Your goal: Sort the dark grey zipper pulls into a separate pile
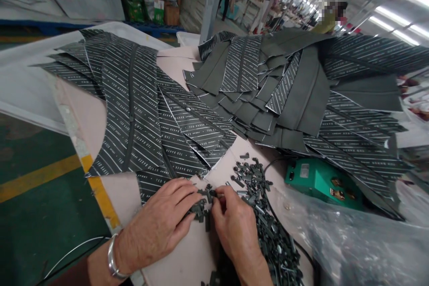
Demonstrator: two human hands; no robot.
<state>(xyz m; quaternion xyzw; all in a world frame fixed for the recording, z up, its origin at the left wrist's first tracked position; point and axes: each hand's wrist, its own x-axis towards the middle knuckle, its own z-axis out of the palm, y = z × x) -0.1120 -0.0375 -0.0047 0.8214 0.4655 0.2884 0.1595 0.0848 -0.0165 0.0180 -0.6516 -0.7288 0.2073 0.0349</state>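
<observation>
Small dark zipper sliders with pulls [266, 219] lie in a heap on the pale tabletop, to the right of my hands. My right hand [236, 223] is closed, thumb and forefinger pinching a dark zipper slider [212, 194]. My left hand [164, 214], a silver bangle at its wrist, lies palm down with its fingers stretched toward the right one. A smaller cluster of zipper sliders [200, 209] sits by its fingertips, partly hidden under them. Just beyond the left hand are dark striped fabric panels [134, 107] with zippers running down them.
Many more cut panels [298, 89] are piled at the back right. A green device [318, 181] with a black cable stands beside the sliders, clear plastic sheeting [362, 241] in front of it. Left lies a green floor [36, 152] with a yellow line. A metal post [213, 2] rises behind the table.
</observation>
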